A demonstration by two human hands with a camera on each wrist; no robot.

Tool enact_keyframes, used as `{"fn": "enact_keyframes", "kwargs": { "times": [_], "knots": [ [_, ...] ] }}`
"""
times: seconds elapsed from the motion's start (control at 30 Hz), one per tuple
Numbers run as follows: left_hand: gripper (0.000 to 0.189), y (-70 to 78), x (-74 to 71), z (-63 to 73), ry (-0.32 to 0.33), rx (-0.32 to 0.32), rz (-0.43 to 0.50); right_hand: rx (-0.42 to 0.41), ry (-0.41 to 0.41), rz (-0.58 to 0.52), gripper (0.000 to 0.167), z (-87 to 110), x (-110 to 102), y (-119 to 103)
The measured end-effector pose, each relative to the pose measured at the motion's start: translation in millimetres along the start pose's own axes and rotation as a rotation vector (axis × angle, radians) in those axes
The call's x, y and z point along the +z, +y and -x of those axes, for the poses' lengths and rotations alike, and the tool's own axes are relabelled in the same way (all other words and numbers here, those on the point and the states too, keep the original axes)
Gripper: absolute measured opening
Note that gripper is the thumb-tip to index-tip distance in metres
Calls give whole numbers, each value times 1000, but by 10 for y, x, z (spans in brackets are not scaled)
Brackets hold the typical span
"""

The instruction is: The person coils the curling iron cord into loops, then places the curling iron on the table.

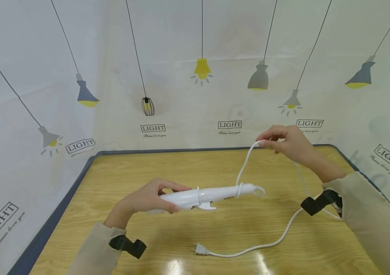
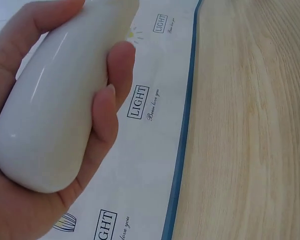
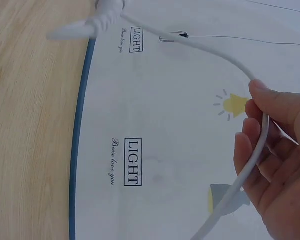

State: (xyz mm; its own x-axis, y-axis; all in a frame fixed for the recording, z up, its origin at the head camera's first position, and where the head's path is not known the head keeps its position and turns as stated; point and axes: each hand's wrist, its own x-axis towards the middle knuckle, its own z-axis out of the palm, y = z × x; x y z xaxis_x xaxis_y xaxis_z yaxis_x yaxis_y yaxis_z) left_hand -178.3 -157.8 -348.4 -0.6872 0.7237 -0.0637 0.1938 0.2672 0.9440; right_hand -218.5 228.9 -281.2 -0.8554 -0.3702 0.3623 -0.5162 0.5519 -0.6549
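My left hand (image 1: 143, 198) grips the thick rounded end of a white hair styling iron (image 1: 217, 194), held level above the table. In the left wrist view that smooth end (image 2: 50, 110) lies in the palm, with fingers and thumb around it. A small tab juts from the iron's underside near its middle. At its thin right end, the white power cord (image 1: 247, 160) makes a turn around the body. Higher up on the right, my right hand (image 1: 287, 143) pinches this cord between thumb and fingers. From there it drops behind the right wrist to the table.
A wooden table (image 1: 139, 236) with a dark blue edge strip lies below. The cord's loose end curves across it to a two-pin plug (image 1: 201, 249) near the front. Pale sheeting (image 1: 177, 84) printed with lamps stands around the back and sides. Each wrist wears a black strap.
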Motion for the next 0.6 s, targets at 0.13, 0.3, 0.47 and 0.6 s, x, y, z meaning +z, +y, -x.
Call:
{"fn": "enact_keyframes", "kwargs": {
  "times": [0.13,0.3,0.47,0.6],
  "knots": [
    [50,-35,-11,-17,67,-54,3,-48,25,33,12,51,-38,-115],
    [50,-45,-20,-25,122,-66,4,-185,90,96,12,81,-17,-257],
    [49,-29,9,-50,104,-33,-46,-237,121,144,11,10,56,-367],
    [50,-22,57,-81,58,7,-90,-181,94,183,7,-66,122,-436]
  ]
}}
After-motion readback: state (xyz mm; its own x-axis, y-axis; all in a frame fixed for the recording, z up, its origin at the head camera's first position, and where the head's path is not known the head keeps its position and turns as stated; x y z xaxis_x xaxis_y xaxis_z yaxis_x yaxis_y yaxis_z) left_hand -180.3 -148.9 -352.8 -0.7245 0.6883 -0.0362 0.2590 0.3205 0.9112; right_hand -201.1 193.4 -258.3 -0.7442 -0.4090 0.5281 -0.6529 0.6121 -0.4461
